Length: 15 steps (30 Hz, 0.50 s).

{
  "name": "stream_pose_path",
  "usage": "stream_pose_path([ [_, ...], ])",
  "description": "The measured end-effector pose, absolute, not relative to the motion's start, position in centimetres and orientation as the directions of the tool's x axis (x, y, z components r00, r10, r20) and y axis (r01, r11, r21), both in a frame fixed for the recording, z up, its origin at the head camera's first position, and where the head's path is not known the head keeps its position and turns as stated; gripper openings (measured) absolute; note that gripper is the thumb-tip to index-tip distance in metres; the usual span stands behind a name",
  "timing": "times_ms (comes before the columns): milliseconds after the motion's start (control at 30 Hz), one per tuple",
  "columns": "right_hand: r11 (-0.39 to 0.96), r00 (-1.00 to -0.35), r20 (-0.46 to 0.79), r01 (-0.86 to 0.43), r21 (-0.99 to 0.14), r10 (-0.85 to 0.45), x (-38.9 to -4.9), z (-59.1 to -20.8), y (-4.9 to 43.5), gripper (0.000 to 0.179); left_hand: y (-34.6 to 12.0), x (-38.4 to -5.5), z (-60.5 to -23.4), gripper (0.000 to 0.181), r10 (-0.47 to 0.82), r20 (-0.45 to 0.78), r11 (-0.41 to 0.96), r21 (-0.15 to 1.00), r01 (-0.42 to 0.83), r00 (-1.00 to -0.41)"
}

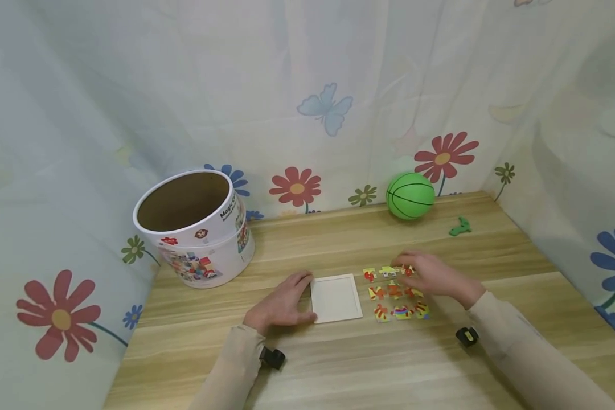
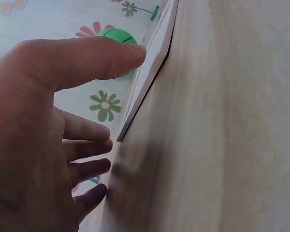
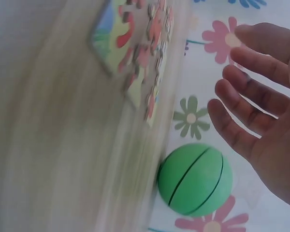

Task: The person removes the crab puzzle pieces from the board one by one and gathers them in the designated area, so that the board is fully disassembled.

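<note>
Beside the left edge of a square white puzzle tray (image 1: 336,298) is my left hand (image 1: 283,302), thumb and fingers spread toward its near and far corners. In the left wrist view the hand (image 2: 43,106) has relaxed, parted fingers, and the tray (image 2: 152,63) lies flat on the table. Several colourful jigsaw pieces (image 1: 381,312) lie in spaced rows to the right of the tray. Above the right side of those rows hovers my right hand (image 1: 430,274). From the right wrist, that hand (image 3: 266,92) shows loosely extended fingers with nothing between them; puzzle pieces (image 3: 117,41) lie apart from it.
A large white cylindrical tub (image 1: 210,250) stands open at the back left. At the back right a green ball (image 1: 410,196) rests against the patterned curtain (image 1: 359,51). A small green object (image 1: 460,226) lies on the wooden table (image 1: 338,370) in front of the ball.
</note>
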State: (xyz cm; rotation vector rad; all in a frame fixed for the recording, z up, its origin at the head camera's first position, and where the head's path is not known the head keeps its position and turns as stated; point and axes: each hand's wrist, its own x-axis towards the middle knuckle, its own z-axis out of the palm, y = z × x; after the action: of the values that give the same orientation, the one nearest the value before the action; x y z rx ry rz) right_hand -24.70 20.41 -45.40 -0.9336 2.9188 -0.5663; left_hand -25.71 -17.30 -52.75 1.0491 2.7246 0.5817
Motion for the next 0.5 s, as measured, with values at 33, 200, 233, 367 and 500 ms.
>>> stream_pose_path([
  [33, 0.755, -0.817, 0.095, -0.564, -0.336, -0.568, -25.0, -45.3, 20.0, 0.034, -17.4, -25.8, -52.6, 0.095, 0.675, -0.005, 0.676, 0.407, 0.615, -0.738],
  [200, 0.763, -0.802, 0.144, -0.596, -0.248, -0.58, -26.5, -44.3, 17.9, 0.057, -17.7, -27.0, -51.6, 0.089, 0.679, 0.054, 0.682, 0.321, 0.657, -0.732],
  [233, 0.764, -0.794, 0.145, -0.608, -0.218, -0.59, -26.8, -44.3, 17.4, 0.064, -17.8, -27.3, -51.3, 0.089, 0.676, 0.064, 0.689, 0.3, 0.66, -0.735],
  [367, 0.773, -0.777, 0.113, -0.628, -0.087, -0.619, -27.9, -44.5, 15.1, 0.09, -17.9, -28.2, -50.1, 0.096, 0.654, 0.095, 0.728, 0.189, 0.659, -0.75],
  [500, 0.773, -0.773, 0.06, -0.634, -0.034, -0.632, -28.5, -45.1, 13.3, 0.103, -17.4, -29.0, -49.3, 0.103, 0.655, 0.132, 0.739, 0.09, 0.667, -0.744],
])
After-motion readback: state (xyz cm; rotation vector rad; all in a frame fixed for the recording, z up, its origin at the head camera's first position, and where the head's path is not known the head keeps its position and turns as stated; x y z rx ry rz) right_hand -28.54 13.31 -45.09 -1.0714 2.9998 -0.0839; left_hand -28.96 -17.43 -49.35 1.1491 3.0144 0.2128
